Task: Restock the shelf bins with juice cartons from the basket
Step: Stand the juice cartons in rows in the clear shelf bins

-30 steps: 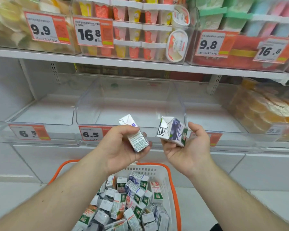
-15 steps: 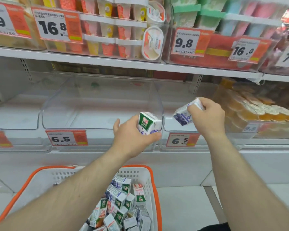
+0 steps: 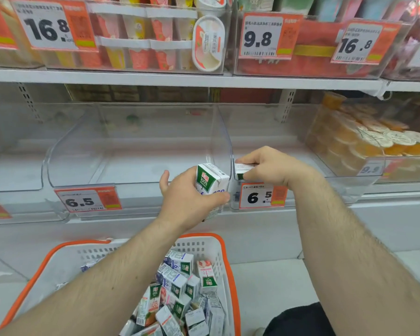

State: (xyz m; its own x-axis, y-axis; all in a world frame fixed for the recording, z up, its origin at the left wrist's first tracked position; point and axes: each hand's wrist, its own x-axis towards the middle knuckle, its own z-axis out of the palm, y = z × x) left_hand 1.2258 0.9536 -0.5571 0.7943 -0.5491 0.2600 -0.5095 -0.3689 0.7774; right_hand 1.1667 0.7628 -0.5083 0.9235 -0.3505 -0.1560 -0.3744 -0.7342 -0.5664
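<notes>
Two bare forearms in view, no sleeves visible on either. Body hair evident along both forearms. Left hand (image 3: pixel 189 197) bare: no glove, ring, watch or wristband seen. Right hand (image 3: pixel 268 167) likewise bare, wrist unadorned. Dark, near-black garment (image 3: pixel 298 321) visible at lower frame edge, below right forearm; type indeterminate.

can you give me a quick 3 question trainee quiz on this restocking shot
1. True or false: the left hand holds a green-labelled carton.
2. Which price tag sits just below the right hand? A) 6.5 B) 9.8 C) 16.8
3. Fill in: the basket rim is ____.

Key: 1 true; 2 A; 3 orange.
</notes>
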